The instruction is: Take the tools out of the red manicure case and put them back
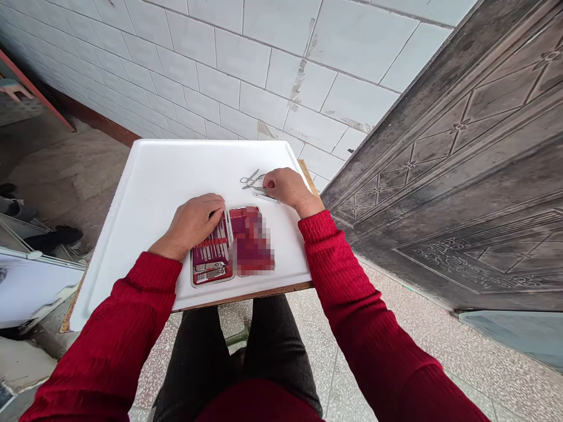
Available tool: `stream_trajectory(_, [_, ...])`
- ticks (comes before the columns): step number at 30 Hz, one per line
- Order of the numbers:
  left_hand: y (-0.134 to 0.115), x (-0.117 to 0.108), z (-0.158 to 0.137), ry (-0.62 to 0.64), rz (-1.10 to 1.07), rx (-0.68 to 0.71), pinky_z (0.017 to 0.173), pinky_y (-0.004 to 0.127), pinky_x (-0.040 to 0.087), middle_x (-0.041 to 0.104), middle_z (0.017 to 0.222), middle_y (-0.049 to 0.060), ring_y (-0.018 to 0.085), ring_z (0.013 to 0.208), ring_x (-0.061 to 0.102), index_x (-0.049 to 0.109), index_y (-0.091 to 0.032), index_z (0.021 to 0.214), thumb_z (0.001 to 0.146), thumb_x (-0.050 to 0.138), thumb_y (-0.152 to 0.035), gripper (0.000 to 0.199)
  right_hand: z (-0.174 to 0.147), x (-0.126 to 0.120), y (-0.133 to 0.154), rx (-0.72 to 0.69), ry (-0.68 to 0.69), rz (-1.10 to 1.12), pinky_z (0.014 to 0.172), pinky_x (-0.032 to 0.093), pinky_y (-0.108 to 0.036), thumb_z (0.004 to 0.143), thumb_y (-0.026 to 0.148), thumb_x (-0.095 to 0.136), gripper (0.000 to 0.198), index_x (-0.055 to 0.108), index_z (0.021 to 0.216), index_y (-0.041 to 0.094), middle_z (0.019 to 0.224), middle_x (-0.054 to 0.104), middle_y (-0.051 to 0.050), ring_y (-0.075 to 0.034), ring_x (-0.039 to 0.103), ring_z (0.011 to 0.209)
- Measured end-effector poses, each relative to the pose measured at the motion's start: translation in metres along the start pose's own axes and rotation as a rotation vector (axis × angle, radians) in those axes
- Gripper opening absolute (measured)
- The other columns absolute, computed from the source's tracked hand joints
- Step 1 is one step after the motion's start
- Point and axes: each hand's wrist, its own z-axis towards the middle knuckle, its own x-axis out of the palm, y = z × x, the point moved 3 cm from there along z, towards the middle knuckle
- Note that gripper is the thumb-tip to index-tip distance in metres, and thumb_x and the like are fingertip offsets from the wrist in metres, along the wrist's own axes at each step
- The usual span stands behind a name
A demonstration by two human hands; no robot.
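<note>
The case (240,225) serves as reference; its 2 halves lie side by side on the tray (176,158). Its left half contains a row of tools (215,249), with 2 nail clippers (210,274) before them. The left hand (197,220) lies over the case's rear left part. Behind the case's right half, loose tools (266,198) lie on the tray, the right hand (285,186) at their right end. Under the case and tray is a board (246,296). Farther behind the case stands a wall (246,58); well to its right, a panel (440,176). Before the case, lower, are the person's legs (281,340).
</note>
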Motion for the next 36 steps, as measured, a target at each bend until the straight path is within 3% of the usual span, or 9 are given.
stream_trajectory(5, [0.000, 0.000, 0.000, -0.004, 0.005, 0.013, 0.095, 0.039, 0.059, 0.078, 0.128, 0.004, 0.026, 0.120, 0.071, 0.078, -0.024, 0.104, 0.103, 0.040, -0.033, 0.038, -0.003, -0.003, 0.003, 0.052, -0.090, 0.057, 0.072, 0.042, -0.030, 0.091, 0.016, 0.067, 0.013, 0.080, 0.093, 0.020, 0.098, 0.079, -0.006, -0.022, 0.066, 0.086])
stream_trajectory(14, [-0.004, -0.001, 0.000, 0.007, 0.016, 0.000, 0.091, 0.039, 0.058, 0.078, 0.127, 0.004, 0.026, 0.117, 0.072, 0.078, -0.024, 0.103, 0.102, 0.040, -0.031, 0.038, -0.003, 0.000, 0.001, 0.116, -0.073, -0.006, 0.081, 0.048, -0.032, 0.087, 0.012, 0.070, 0.016, 0.081, 0.095, 0.021, 0.098, 0.079, -0.006, -0.023, 0.068, 0.091])
stream_trajectory(20, [-0.004, -0.001, 0.000, 0.002, 0.028, 0.000, 0.087, 0.038, 0.057, 0.078, 0.128, 0.004, 0.026, 0.117, 0.071, 0.077, -0.024, 0.101, 0.102, 0.041, -0.028, 0.037, 0.002, 0.007, -0.004, 0.097, -0.137, -0.113, 0.084, 0.051, -0.036, 0.092, 0.011, 0.059, 0.033, 0.080, 0.117, 0.019, 0.126, 0.075, -0.012, -0.028, 0.069, 0.106])
stream_trajectory(24, [-0.003, 0.000, 0.000, 0.000, 0.023, 0.006, 0.087, 0.038, 0.057, 0.078, 0.128, 0.004, 0.026, 0.116, 0.072, 0.077, -0.024, 0.102, 0.102, 0.041, -0.028, 0.036, 0.006, 0.010, -0.009, 0.117, -0.037, -0.149, 0.084, 0.051, -0.037, 0.092, 0.007, 0.054, 0.034, 0.082, 0.107, 0.019, 0.112, 0.079, -0.012, -0.029, 0.070, 0.102])
stream_trajectory(27, [-0.003, 0.000, 0.000, -0.005, 0.025, 0.013, 0.087, 0.038, 0.057, 0.078, 0.127, 0.005, 0.026, 0.115, 0.072, 0.077, -0.023, 0.102, 0.102, 0.042, -0.028, 0.036, 0.008, 0.012, -0.016, 0.162, -0.047, -0.136, 0.087, 0.052, -0.038, 0.092, 0.011, 0.057, 0.029, 0.082, 0.105, 0.019, 0.106, 0.079, -0.011, -0.029, 0.069, 0.100])
stream_trajectory(29, [-0.002, 0.000, 0.000, -0.012, 0.027, 0.015, 0.087, 0.037, 0.057, 0.078, 0.126, 0.005, 0.026, 0.114, 0.072, 0.077, -0.023, 0.101, 0.101, 0.042, -0.028, 0.036, 0.010, 0.014, -0.022, 0.195, -0.098, -0.107, 0.090, 0.052, -0.040, 0.093, 0.017, 0.062, 0.027, 0.081, 0.112, 0.019, 0.114, 0.077, -0.012, -0.030, 0.069, 0.103])
stream_trajectory(33, [-0.002, 0.000, 0.001, -0.016, 0.034, 0.008, 0.087, 0.037, 0.057, 0.078, 0.126, 0.005, 0.026, 0.113, 0.072, 0.078, -0.023, 0.100, 0.101, 0.042, -0.028, 0.036, 0.019, 0.024, -0.029, 0.219, -0.174, -0.019, 0.093, 0.054, -0.042, 0.095, 0.020, 0.061, 0.043, 0.071, 0.137, 0.017, 0.138, 0.066, -0.016, -0.031, 0.066, 0.112])
stream_trajectory(36, [-0.002, 0.000, 0.001, -0.016, 0.023, 0.002, 0.089, 0.037, 0.058, 0.078, 0.125, 0.005, 0.026, 0.113, 0.072, 0.079, -0.024, 0.100, 0.100, 0.042, -0.028, 0.037, 0.026, 0.031, -0.028, 0.161, -0.177, 0.018, 0.092, 0.054, -0.041, 0.097, 0.016, 0.054, 0.043, 0.072, 0.136, 0.018, 0.142, 0.063, -0.016, -0.031, 0.063, 0.120])
